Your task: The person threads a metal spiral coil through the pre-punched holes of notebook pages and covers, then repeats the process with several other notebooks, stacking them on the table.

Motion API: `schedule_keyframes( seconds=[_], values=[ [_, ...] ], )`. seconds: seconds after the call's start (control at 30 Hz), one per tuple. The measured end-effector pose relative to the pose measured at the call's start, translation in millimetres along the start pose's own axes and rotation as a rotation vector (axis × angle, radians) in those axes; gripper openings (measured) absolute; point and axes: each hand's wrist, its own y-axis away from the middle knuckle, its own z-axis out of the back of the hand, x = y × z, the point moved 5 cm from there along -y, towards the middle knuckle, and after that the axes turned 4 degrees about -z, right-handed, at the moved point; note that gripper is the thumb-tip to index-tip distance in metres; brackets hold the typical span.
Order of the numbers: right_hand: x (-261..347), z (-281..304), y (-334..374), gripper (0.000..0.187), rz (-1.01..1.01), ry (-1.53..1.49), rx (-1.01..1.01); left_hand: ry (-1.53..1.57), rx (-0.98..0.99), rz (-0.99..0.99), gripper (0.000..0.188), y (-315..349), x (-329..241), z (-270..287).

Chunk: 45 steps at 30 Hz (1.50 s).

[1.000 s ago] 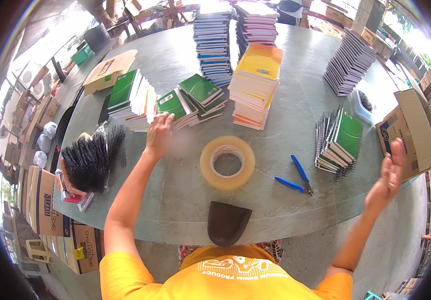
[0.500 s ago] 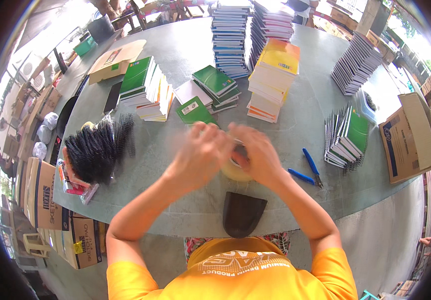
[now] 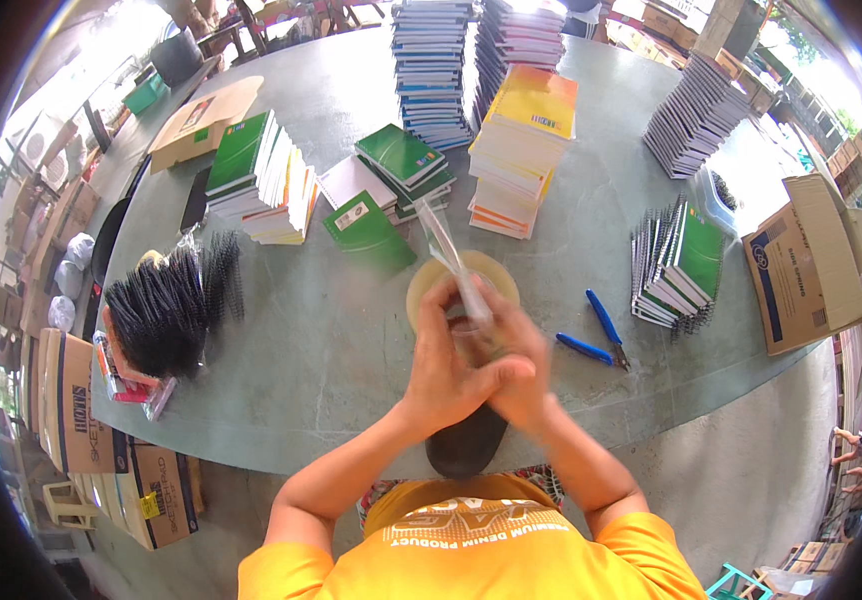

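Note:
Close in front of me, my left hand (image 3: pixel 443 365) and my right hand (image 3: pixel 516 350) are pressed together, closed around a thin white pad of sheets (image 3: pixel 456 262). Its narrow edge faces up, and its lower part is hidden between my fingers. Motion blurs the right hand. Under and beyond the hands lies a wide yellowish ring (image 3: pixel 421 290) that looks like a roll of tape. A dark rounded block (image 3: pixel 466 445) sits at the near table edge, partly covered by my wrists. Left of the pad, a green notebook cover (image 3: pixel 371 232) rests on the table.
Green notebooks (image 3: pixel 406 155) and a fanned stack (image 3: pixel 261 190) lie beyond, beside yellow-covered notebooks (image 3: pixel 521 140). Blue-handled cutters (image 3: pixel 596 335), spiral notebooks (image 3: pixel 679 262) and a carton (image 3: pixel 811 270) are at right. Black coils (image 3: pixel 166 315) lie at left. Tall notebook piles (image 3: pixel 431 75) stand far back.
My hands have come closer together and nearer to me, and the white pad now stands edge-up between them. The whole scene has shifted slightly left in the view.

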Motion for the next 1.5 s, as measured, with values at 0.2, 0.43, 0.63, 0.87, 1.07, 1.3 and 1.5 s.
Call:
schedule_keyframes(
  seconds=[0.2, 0.43, 0.63, 0.87, 1.07, 1.3, 1.5],
  values=[
    [13, 47, -4, 0.065, 0.289, 0.201, -0.190, 0.004, 0.255, 0.258, 0.040, -52, 27, 43],
    [-46, 11, -45, 0.043, -0.179, -0.448, 0.053, -0.018, 0.232, 0.284, 0.032, -47, 46, 27],
    [-37, 14, -54, 0.034, -0.128, -0.498, 0.034, 0.136, 0.214, 0.296, 0.029, -54, 48, 35],
    [-55, -8, -45, 0.048, -0.203, -0.390, -0.007, -0.038, 0.321, 0.298, 0.024, -44, 65, 26],
    [53, 5, -48, 0.045, 0.537, 0.508, -0.099, -0.080, 0.390, 0.086, 0.025, -44, 62, 32],
    [22, -15, -46, 0.018, 0.357, 0.626, 0.087, -0.713, -0.058, 0.292, 0.017, -80, 43, 177],
    [52, -5, -57, 0.018, 0.430, 0.537, -0.013, -1.590, -0.078, 0.161, 0.023, -38, 85, 277]
  ],
)
